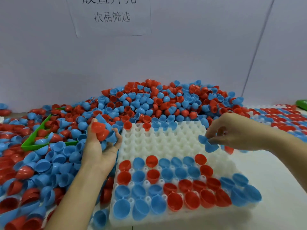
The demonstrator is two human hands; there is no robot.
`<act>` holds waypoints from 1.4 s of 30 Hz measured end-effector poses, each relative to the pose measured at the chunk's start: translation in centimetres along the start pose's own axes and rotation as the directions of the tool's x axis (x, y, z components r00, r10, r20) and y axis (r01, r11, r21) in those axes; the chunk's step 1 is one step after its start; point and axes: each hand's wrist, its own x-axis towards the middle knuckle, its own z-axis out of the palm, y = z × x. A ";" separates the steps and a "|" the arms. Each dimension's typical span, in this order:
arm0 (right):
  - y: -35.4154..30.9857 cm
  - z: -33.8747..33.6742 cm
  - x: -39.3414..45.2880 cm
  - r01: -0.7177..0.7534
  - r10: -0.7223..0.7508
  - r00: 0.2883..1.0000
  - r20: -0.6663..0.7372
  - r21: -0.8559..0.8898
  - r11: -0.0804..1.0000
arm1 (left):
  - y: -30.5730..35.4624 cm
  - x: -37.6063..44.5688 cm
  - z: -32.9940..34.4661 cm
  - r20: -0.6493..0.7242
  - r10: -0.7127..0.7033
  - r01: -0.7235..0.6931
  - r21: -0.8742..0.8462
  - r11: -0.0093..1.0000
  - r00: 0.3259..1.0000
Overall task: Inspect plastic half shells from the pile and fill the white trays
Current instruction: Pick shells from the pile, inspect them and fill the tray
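A big pile of red and blue half shells (pixel 162 100) lies along the back wall and spreads over the left of the table. In front of me is a white tray (pixel 159 141); its near rows and part of its far row hold shells, while the middle pockets are bare. My left hand (pixel 101 146) is at the tray's left edge, palm up, and holds a handful of red and blue shells (pixel 103 130). My right hand (pixel 232 130) hovers over the tray's right side and pinches blue shells (pixel 208 143), with a red one under the palm.
A green bin (pixel 33 138) sits half buried in shells at the left. A filled tray (pixel 282 117) lies at the far right, with a green object (pixel 302 104) beyond it. A paper sign (pixel 111 15) hangs on the wall. Bare white table (pixel 274 188) shows at the right front.
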 end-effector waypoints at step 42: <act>-17.7 6.5 8.6 0.329 -0.261 0.943 -0.206 0.470 0.819 | 0.7 0.6 -0.2 0.057 0.169 -0.179 0.313 0.933 0.984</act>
